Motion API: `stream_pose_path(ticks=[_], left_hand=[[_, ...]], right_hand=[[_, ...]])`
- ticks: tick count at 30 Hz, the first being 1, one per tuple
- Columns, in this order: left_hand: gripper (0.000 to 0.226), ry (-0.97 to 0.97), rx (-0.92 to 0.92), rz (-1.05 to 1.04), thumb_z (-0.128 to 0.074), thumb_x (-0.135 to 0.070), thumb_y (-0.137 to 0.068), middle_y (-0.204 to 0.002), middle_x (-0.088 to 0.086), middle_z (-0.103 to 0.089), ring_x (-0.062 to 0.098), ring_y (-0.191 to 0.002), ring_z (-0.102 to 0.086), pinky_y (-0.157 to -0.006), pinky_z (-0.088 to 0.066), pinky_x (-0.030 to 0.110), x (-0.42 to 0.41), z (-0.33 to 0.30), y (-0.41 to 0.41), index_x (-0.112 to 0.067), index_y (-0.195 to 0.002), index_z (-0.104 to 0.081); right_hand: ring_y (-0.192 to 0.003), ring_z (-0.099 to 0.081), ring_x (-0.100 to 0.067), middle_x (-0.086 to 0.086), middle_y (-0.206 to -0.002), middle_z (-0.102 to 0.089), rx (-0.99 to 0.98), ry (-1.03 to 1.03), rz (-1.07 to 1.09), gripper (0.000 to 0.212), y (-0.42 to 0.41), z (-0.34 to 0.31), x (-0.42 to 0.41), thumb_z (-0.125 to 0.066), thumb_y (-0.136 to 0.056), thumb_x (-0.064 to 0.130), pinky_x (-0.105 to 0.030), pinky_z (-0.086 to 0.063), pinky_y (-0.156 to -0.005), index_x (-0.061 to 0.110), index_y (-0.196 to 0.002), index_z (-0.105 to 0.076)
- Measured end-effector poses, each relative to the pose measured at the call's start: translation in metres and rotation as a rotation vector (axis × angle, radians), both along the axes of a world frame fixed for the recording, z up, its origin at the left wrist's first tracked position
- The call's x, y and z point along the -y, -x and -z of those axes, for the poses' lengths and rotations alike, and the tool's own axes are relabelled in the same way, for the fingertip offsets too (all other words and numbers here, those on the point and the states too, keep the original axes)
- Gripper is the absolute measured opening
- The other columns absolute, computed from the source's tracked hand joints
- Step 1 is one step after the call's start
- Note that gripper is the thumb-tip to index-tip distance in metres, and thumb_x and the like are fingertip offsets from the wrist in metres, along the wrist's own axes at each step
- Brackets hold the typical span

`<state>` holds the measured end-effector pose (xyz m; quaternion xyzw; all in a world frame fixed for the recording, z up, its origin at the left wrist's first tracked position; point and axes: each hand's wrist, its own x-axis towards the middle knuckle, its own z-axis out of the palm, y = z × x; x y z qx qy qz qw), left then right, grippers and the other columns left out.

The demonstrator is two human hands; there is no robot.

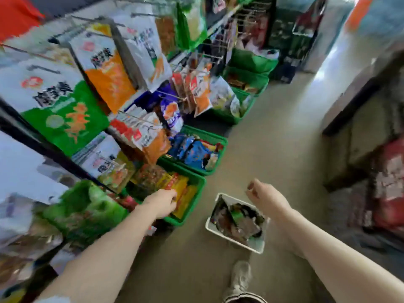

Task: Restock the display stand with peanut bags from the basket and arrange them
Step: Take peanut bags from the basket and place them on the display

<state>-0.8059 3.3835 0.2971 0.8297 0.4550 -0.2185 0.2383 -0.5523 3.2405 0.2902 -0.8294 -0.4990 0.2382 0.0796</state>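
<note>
A white basket (235, 244) sits on the floor in front of me and holds several dark brown and green snack bags (238, 219). My right hand (265, 196) hovers just above its far right corner, fingers curled, with nothing in it. My left hand (161, 203) reaches into a green bin (197, 193) at the foot of the display stand. Its fingers close on the edge of a yellow-red bag (178, 184) lying there. Large orange, green and white bags (107, 77) hang on the stand's pegs at the left. The picture is blurred.
More green bins (218, 158) of packets line the floor along the stand into the distance. A dark counter (349, 110) and red sacks (391, 189) stand at the right. Bare floor runs between them. My shoe (240, 276) is at the bottom.
</note>
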Motion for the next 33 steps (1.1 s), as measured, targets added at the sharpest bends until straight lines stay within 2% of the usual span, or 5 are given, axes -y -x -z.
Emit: stream_pose_path(ticks=[10,16,21,29,33], left_hand=[[0.026,0.276,-0.033,-0.031,-0.042,-0.026,-0.092,-0.112,0.01,-0.064,0.029,-0.099,-0.06,-0.081,-0.05,0.035,0.018,0.22,-0.153,-0.02,-0.115,-0.053],[0.032,0.38,-0.131,0.023,-0.044,-0.025,-0.092,-0.117,0.012,-0.062,0.03,-0.106,-0.058,-0.086,-0.048,0.034,0.013,0.414,-0.181,-0.013,-0.121,-0.048],[0.039,0.297,-0.096,0.035,-0.044,-0.02,-0.091,-0.133,0.009,-0.047,0.029,-0.118,-0.048,-0.094,-0.044,0.042,0.013,0.537,-0.196,-0.015,-0.129,-0.04],[0.055,0.011,0.115,0.085,-0.048,-0.01,-0.09,-0.154,0.007,-0.012,0.023,-0.142,-0.005,-0.107,-0.031,0.048,0.001,0.616,-0.193,-0.014,-0.141,-0.028],[0.059,-0.106,0.161,0.054,-0.051,-0.005,-0.087,-0.154,0.01,-0.015,0.026,-0.139,-0.009,-0.105,-0.034,0.05,0.001,0.613,-0.189,-0.011,-0.142,-0.027]], right_hand=[[-0.096,-0.061,-0.031,-0.013,-0.106,-0.065,-0.172,0.363,0.221,0.031,-0.112,0.216,0.032,-0.039,-0.094,0.04,-0.037,-0.05,-0.077,0.011,-0.1,-0.052],[-0.09,-0.06,-0.031,-0.01,-0.099,-0.063,-0.145,0.32,0.312,0.017,-0.119,0.397,0.022,-0.037,-0.095,0.026,-0.035,-0.042,-0.064,0.015,-0.087,-0.046],[-0.101,-0.055,-0.031,-0.012,-0.112,-0.057,-0.194,0.317,0.428,0.025,-0.116,0.542,-0.001,-0.042,-0.093,0.024,-0.042,-0.048,-0.078,0.01,-0.112,-0.049],[-0.126,-0.04,-0.039,-0.021,-0.143,-0.03,-0.146,0.317,0.715,0.062,-0.111,0.653,-0.027,-0.058,-0.088,0.025,-0.051,-0.04,-0.103,0.006,-0.139,-0.028],[-0.114,-0.053,-0.035,-0.018,-0.135,-0.047,-0.267,0.302,0.849,0.061,-0.101,0.661,-0.022,-0.065,-0.084,0.029,-0.048,-0.048,-0.094,0.009,-0.134,-0.036]])
